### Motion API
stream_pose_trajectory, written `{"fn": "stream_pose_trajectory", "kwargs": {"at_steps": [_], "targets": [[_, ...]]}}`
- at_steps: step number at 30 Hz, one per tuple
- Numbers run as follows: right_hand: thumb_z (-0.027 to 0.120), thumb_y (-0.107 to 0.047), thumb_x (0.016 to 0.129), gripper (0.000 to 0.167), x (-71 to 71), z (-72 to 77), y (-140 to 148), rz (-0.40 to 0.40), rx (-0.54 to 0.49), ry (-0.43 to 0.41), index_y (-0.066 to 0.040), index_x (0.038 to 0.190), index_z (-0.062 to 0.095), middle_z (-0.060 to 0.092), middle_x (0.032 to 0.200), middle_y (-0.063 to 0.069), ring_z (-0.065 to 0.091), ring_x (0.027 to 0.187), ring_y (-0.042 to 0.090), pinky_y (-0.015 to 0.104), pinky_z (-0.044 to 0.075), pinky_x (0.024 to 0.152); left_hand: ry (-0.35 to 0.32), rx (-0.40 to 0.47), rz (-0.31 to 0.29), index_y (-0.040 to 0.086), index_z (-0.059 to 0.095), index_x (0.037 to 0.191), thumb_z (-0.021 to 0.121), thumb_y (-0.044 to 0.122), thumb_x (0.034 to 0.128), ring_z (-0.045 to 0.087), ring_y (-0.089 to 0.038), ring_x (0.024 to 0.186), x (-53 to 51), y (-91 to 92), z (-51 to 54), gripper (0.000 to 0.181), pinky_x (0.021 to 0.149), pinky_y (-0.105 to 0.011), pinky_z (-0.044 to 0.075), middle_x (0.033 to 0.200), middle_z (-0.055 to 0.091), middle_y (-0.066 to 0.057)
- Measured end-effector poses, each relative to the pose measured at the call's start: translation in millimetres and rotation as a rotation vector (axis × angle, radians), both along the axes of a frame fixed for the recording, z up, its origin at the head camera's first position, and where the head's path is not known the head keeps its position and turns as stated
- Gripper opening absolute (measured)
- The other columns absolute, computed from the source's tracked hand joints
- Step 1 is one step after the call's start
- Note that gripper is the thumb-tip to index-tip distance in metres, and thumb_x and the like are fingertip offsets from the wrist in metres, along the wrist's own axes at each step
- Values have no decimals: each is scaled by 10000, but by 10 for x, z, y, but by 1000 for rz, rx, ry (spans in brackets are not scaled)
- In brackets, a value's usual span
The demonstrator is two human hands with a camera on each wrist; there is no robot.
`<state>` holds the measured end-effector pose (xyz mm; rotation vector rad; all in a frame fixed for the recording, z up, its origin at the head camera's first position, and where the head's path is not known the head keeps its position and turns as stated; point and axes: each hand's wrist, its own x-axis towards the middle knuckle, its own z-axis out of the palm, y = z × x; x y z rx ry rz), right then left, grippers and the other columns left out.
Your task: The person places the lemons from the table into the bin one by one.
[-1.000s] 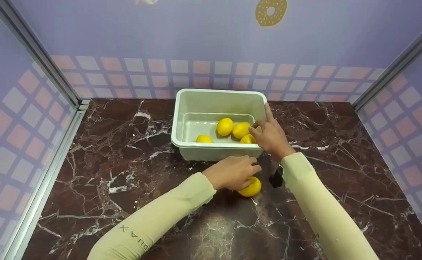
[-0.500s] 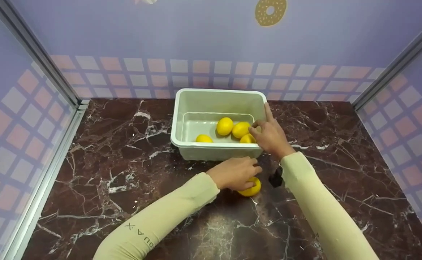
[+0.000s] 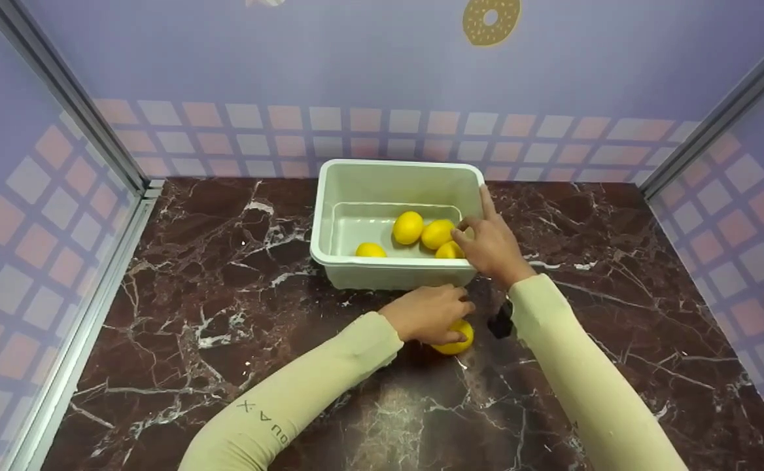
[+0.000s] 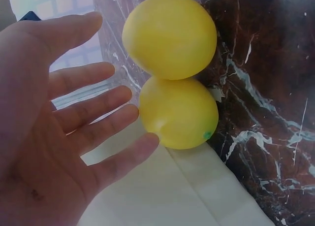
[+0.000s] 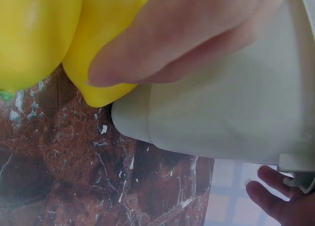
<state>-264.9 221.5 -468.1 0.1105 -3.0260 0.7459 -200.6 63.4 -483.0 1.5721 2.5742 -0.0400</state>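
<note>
A pale plastic bin (image 3: 392,278) stands on the marble table with several yellow lemons (image 3: 407,227) inside. Just in front of the bin, two more lemons sit side by side on the table; the nearer lemon (image 4: 170,36) shows in the head view, while my left hand hides the lemon by the bin wall (image 4: 179,115) there. Palm down over this pair hangs my left hand (image 3: 428,314), fingers spread and fairly straight; a fingertip overlaps the lemon nearer the bin, contact uncertain. My right hand (image 3: 492,248) holds the bin's right rim, its thumb over the inside.
A dark wrist camera (image 3: 501,320) sits under my right cuff, near the lemons. Behind the bin rises a lilac back wall (image 3: 382,72) with a tile pattern; metal posts (image 3: 61,91) mark the corners. Marble table (image 3: 192,294) extends to both sides of the bin.
My left hand and sleeve have shifted slightly right over the lemons. The right hand, the bin and its lemons stay where they were.
</note>
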Motion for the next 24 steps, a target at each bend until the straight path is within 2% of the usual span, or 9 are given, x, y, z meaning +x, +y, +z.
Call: {"fn": "stream_pose_trajectory", "kwargs": {"at_steps": [7,14,24], "targets": [[550,-342,928,326,-7,-11,12,-5,-3,-2,-58,990,698,0,1645,71,390,1340,430,529,314,1122,40,9,-12,152,656,1165,604,441,901,605,-203,1005,-14,22,-40,396,857,-341,541,1172,630,-51],[554,-338,923,310,0,-7,9,-8,-11,-6,-65,973,692,-3,1646,57,374,1360,412,522,314,1124,67,9,-4,161,672,1140,616,449,893,594,-208,1029,-6,17,-54,383,863,-351,541,1183,628,-40],[553,-347,928,318,0,-6,7,-3,-12,-6,-64,970,690,-2,1645,57,400,1331,410,521,329,1110,68,-46,33,192,658,1199,626,510,872,545,-241,1164,6,56,-101,458,908,-398,534,1332,570,-44]]}}
